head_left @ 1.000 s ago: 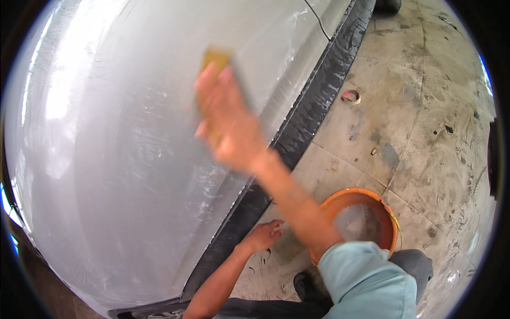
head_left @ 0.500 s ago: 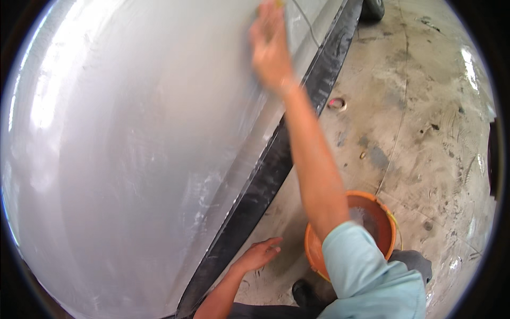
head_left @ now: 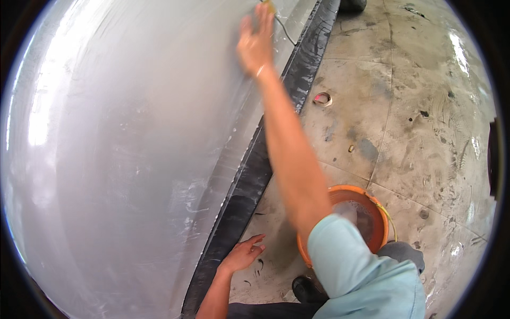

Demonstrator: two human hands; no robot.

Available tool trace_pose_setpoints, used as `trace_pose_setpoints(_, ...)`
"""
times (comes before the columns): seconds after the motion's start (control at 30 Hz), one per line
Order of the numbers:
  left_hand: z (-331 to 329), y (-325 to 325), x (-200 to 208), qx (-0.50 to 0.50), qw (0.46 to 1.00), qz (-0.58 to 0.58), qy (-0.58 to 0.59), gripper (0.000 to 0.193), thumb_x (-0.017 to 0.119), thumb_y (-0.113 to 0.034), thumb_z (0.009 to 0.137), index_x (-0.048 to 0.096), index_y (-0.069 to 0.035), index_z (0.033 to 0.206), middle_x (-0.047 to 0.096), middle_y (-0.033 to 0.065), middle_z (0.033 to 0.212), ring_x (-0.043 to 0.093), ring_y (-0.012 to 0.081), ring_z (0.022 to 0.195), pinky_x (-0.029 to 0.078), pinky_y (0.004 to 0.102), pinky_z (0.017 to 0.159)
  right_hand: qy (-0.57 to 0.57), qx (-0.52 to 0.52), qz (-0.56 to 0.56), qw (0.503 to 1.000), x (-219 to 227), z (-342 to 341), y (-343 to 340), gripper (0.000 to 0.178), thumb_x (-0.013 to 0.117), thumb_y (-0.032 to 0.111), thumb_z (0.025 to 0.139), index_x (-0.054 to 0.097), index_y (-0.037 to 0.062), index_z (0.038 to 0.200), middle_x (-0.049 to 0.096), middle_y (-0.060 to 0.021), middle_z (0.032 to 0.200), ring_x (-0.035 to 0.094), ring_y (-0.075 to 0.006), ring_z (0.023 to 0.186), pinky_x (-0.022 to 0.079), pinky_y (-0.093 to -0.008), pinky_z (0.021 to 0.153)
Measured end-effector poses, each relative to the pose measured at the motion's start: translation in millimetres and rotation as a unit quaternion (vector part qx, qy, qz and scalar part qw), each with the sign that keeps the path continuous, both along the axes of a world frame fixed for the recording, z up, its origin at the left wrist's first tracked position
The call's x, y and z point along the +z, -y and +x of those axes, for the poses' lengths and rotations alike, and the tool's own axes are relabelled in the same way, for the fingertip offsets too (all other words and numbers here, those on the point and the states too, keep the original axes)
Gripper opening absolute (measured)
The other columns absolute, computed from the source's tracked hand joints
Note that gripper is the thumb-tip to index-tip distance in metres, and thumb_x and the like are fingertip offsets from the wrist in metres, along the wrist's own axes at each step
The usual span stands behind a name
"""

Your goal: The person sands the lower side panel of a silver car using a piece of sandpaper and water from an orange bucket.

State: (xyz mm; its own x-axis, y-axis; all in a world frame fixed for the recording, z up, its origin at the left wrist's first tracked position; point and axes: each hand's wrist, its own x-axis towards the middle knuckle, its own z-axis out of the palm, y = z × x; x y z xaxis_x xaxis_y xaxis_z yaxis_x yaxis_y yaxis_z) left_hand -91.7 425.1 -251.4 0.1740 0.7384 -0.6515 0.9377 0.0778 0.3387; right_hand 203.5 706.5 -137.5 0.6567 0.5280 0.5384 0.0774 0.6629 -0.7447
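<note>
A large grey car panel [head_left: 133,159], wet and streaked, fills the left side, with a black sill strip [head_left: 249,181] along its lower edge. My right hand [head_left: 256,48] reaches far up the panel and lies against it with fingers stretched. Under its fingertips, at the upper edge of view, shows a small piece of a yellow sponge-like pad [head_left: 270,7]; most of it is hidden. Empty and open, my left hand [head_left: 243,255] hovers beside the lower part of the sill, fingers loosely extended.
An orange bucket [head_left: 383,212] with cloudy, foamy water stands on the stained concrete floor [head_left: 409,138], partly behind my right arm. A roll of tape [head_left: 322,99] lies beyond it. Near the top is part of a black tyre [head_left: 353,4]. My dark shoe [head_left: 305,290] is beside the bucket.
My right hand has shifted slightly left, still against the panel with the yellow pad. My left hand stays near the sill. The whole view has moved a little, floor and bucket appearing further left.
</note>
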Motion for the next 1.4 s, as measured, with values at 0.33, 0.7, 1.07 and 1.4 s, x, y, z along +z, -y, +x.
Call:
trace_pose_setpoints(0.33,10.7,-13.3,-7.9,-0.013,1.000,-0.016,-0.009,0.049,0.054,-0.033,0.096,0.046,-0.011,0.139,0.064,0.0184,0.120,0.063,0.0299,0.109,0.047,0.0352,0.092,-0.066,0.005,-0.028,0.997,-6.3,25.0,-10.0,0.068,0.032,0.037,0.101,0.007,-0.0041,0.150,0.001,-0.0201,0.158,-0.003,-0.0338,0.147,0.003,-0.0412,0.120)
trace_pose_setpoints(0.7,24.4,-22.3,-11.2,-0.016,0.997,-0.049,-0.052,0.051,0.052,-0.037,0.096,0.045,-0.013,0.140,0.067,0.0165,0.113,0.063,0.0285,0.109,0.047,0.0360,0.092,-0.045,0.013,-0.072,0.996,-11.9,14.6,-1.0,0.072,0.026,0.041,0.101,0.002,-0.0084,0.148,-0.003,-0.0238,0.157,-0.006,-0.0375,0.146,-0.001,-0.0409,0.119)
trace_pose_setpoints(1.07,20.4,-23.6,3.1,0.005,0.998,-0.055,-0.005,0.047,0.053,-0.032,0.096,0.047,-0.011,0.138,0.064,0.0187,0.119,0.062,0.0285,0.110,0.044,0.0345,0.096,-0.049,0.050,0.022,0.997,-15.3,-37.1,24.2,0.066,0.032,0.032,0.101,0.004,-0.0028,0.150,0.002,-0.0226,0.157,-0.002,-0.0358,0.146,0.005,-0.0408,0.120)
trace_pose_setpoints(1.4,22.2,-17.1,0.5,-0.011,0.998,-0.061,0.016,0.048,0.053,-0.033,0.096,0.046,-0.011,0.139,0.063,0.0184,0.119,0.063,0.0266,0.108,0.046,0.0355,0.093,-0.063,0.064,0.072,0.993,-1.7,-23.9,19.9,0.067,0.038,0.029,0.099,0.010,-0.0023,0.150,0.006,-0.0184,0.158,0.004,-0.0312,0.147,0.010,-0.0422,0.119)
